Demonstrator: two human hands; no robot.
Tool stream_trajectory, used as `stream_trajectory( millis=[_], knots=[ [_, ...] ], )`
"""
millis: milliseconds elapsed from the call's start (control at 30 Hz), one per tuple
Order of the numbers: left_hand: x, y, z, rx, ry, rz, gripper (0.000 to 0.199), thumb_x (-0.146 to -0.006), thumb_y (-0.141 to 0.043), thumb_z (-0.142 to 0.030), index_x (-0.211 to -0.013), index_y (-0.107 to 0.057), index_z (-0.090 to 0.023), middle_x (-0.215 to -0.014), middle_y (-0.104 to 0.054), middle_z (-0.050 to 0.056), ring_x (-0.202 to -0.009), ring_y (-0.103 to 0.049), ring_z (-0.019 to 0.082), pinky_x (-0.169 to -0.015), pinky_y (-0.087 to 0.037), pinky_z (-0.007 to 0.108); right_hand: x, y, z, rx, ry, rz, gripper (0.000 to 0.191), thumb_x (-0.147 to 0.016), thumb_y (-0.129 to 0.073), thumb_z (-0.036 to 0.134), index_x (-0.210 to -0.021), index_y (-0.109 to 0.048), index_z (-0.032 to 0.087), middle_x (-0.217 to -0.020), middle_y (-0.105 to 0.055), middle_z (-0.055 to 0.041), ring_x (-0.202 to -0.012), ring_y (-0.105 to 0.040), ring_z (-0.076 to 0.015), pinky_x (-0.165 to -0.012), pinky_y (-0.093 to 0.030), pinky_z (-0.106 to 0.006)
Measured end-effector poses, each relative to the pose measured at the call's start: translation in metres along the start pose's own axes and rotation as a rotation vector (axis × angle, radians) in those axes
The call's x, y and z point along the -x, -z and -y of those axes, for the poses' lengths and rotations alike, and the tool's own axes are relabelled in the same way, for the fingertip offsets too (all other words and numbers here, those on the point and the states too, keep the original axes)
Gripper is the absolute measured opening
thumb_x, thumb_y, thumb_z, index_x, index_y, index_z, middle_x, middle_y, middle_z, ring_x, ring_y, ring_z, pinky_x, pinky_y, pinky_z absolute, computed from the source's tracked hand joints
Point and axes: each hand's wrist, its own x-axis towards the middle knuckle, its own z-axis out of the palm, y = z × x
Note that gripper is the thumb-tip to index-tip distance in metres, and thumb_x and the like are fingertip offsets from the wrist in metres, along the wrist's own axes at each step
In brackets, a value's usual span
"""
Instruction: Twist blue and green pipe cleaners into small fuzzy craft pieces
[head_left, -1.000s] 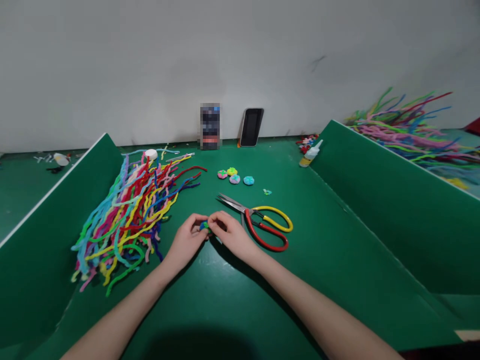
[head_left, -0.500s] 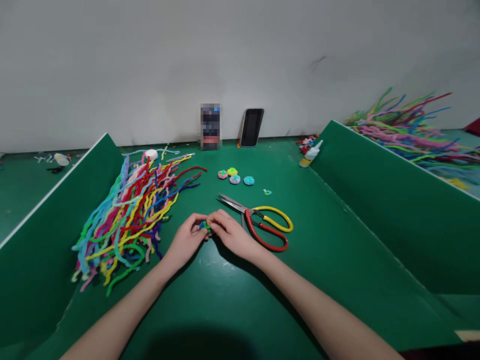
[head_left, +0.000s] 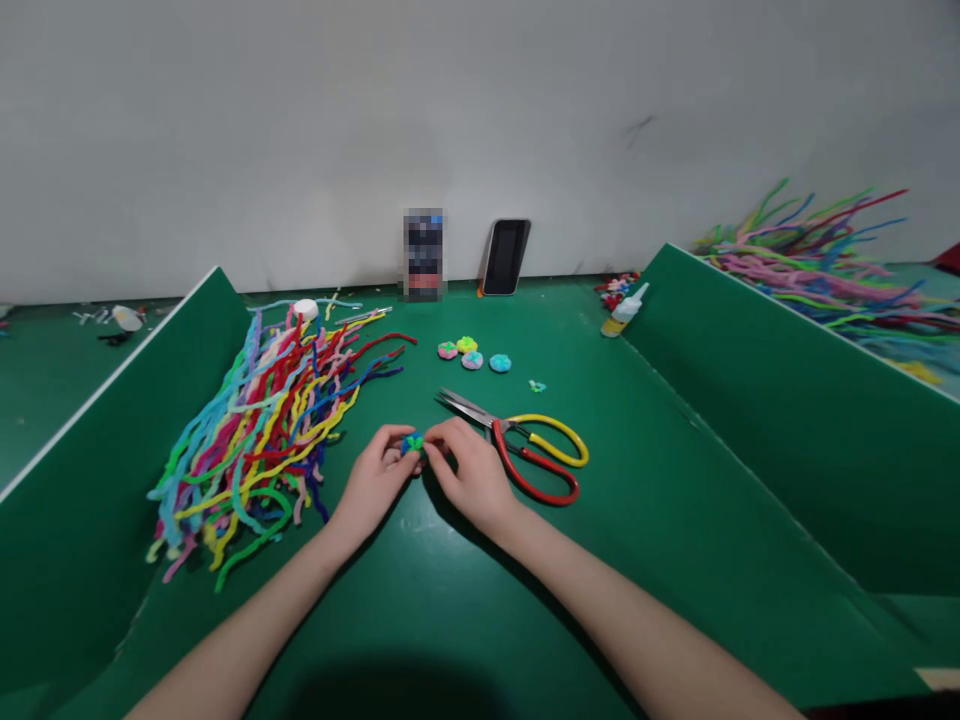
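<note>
A small blue-and-green pipe-cleaner flower [head_left: 412,444] is pinched between the thumb and fingers of my left hand [head_left: 380,475]. Its green centre faces up, and part of its rim is hidden by the fingertips. My right hand [head_left: 466,470] has thumb and forefinger pressed together at the flower's right edge. Just beyond that hand lie scissors [head_left: 504,428] with one yellow and one red handle, blades pointing to the back left. Further back are several finished-looking round flowers, among them a light blue one [head_left: 500,364] and a yellow one [head_left: 466,345].
A heap of coloured pipe cleaners [head_left: 262,430] covers the table's left side. Green boards [head_left: 795,400] wall both sides. A glue bottle [head_left: 622,313] leans at the back right. Two phones stand against the wall, including a dark one [head_left: 506,257]. A small scrap [head_left: 536,386] lies behind the scissors.
My right fingers have drawn slightly back to the right, so more of the flower's green centre shows. My left hand keeps its hold. The whole view has shifted a little.
</note>
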Motion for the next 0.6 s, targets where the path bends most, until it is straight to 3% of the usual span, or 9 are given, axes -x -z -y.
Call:
stream_trajectory(
  millis=[167,600],
  knots=[
    [0.0004,-0.0012,0.0003,-0.010,-0.005,-0.021,0.024,-0.058,-0.056,-0.019,-0.081,-0.049,-0.016,-0.068,-0.053,-0.005,-0.057,-0.051,0.007,-0.058,-0.042,0.020,0.0015,-0.0009,0.0024,0.181,0.064,0.037,0.012,-0.078,-0.042,0.018,-0.076,-0.054,0.016,-0.073,-0.057,-0.0053,-0.066,-0.053,-0.0158,-0.060,-0.042,-0.025],
    [0.0021,-0.0042,-0.0014,-0.024,-0.002,-0.024,0.025,-0.057,-0.055,-0.017,-0.081,-0.050,-0.016,-0.072,-0.051,-0.004,-0.058,-0.048,0.006,-0.057,-0.040,0.018,0.0015,-0.0020,0.0041,0.339,0.049,0.038,0.011,-0.077,-0.043,0.017,-0.074,-0.054,0.016,-0.070,-0.057,-0.0043,-0.064,-0.053,-0.0156,-0.058,-0.041,-0.025]
  ],
)
